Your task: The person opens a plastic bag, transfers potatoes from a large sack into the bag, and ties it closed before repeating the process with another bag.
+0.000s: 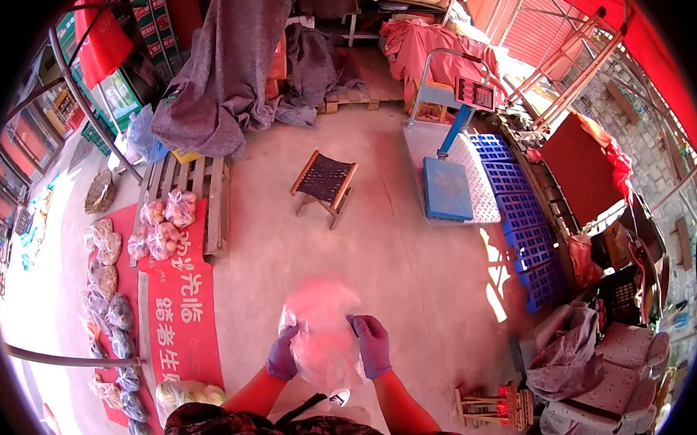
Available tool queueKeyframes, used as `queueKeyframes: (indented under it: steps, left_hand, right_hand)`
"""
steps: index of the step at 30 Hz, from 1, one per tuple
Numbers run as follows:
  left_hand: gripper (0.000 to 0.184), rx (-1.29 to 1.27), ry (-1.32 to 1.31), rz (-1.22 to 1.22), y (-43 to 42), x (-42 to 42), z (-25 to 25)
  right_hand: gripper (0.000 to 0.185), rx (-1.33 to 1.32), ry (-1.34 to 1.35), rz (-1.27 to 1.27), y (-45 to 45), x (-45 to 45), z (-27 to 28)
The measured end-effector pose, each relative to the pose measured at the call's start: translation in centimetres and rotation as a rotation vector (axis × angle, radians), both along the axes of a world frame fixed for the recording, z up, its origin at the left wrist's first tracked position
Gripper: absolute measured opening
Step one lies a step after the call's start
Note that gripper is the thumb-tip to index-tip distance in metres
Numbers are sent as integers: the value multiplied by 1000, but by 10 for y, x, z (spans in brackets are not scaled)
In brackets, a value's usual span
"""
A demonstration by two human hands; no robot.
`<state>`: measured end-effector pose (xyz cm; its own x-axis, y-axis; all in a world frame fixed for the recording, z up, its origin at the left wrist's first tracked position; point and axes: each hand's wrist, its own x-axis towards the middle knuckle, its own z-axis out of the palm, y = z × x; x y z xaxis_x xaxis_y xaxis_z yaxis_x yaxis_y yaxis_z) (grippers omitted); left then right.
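My left hand (284, 356), in a purple glove, is closed on the left side of a translucent plastic bag (324, 337). The bag's opposite upper edge is pinched by my gloved right hand (372, 347). It hangs spread between both hands in front of my body, puffed out and pinkish. I cannot tell whether anything is inside. Below it, part of a shoe (339, 397) shows on the floor. To the left of my left arm, a filled clear bag (189, 395) with pale green contents rests at the edge of the red mat (181, 303).
Ahead stands a folding stool (325, 176). A blue platform scale (447, 189) sits on a cart, beside blue crates (529, 218). Bagged round produce (163, 229) lies by a wooden pallet (216, 219). Several bagged goods (119, 312) line the left. Small wooden stools (500, 407) and seats (614, 369) are right.
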<state>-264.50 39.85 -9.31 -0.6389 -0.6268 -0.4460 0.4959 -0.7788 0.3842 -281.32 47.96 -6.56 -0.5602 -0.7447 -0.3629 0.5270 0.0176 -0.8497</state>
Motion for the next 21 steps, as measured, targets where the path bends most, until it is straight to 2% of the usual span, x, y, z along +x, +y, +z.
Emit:
queueKeyframes:
  steps: [2, 5, 8, 9, 11, 13, 14, 15, 17, 18, 20, 21]
  left_hand:
    - [42, 25, 50, -75, -37, -14, -49]
    - [45, -155, -39, -56, -106, -94, 3]
    - [49, 17, 106, -159, -166, -143, 26]
    - [51, -37, -24, -119, -186, -157, 17]
    - [51, -183, -36, -108, -224, -191, 19]
    - [36, -771, -415, -194, -265, -211, -19]
    - [21, -1325, -786, -243, -290, -221, -54]
    - [30, -867, -414, -187, -297, -244, -36]
    - [38, -332, 6, -175, -316, -281, -5]
    - [38, -273, 87, -217, -328, -298, 0]
    - [36, -629, -117, -293, -349, -336, 7]
    - [35, -1034, -416, -327, -358, -354, 9]
  right_hand:
    - [15, 62, 48, 62, -32, -24, -9]
    - [17, 80, 103, 64, -104, -84, -8]
    - [18, 64, 72, 86, -163, -125, 1]
    - [19, 34, 72, 90, -185, -140, 6]
    - [22, -8, 104, 59, -217, -175, 13]
    - [25, -43, 117, 2, -249, -199, 26]
    - [26, -76, 106, -36, -266, -210, 35]
    - [27, -86, 129, -57, -281, -224, 35]
    - [28, -104, 160, -58, -308, -249, 33]
    - [27, -102, 171, -62, -319, -263, 29]
    - [27, -101, 189, -49, -342, -298, 19]
    - [26, -95, 175, -51, -353, -317, 13]
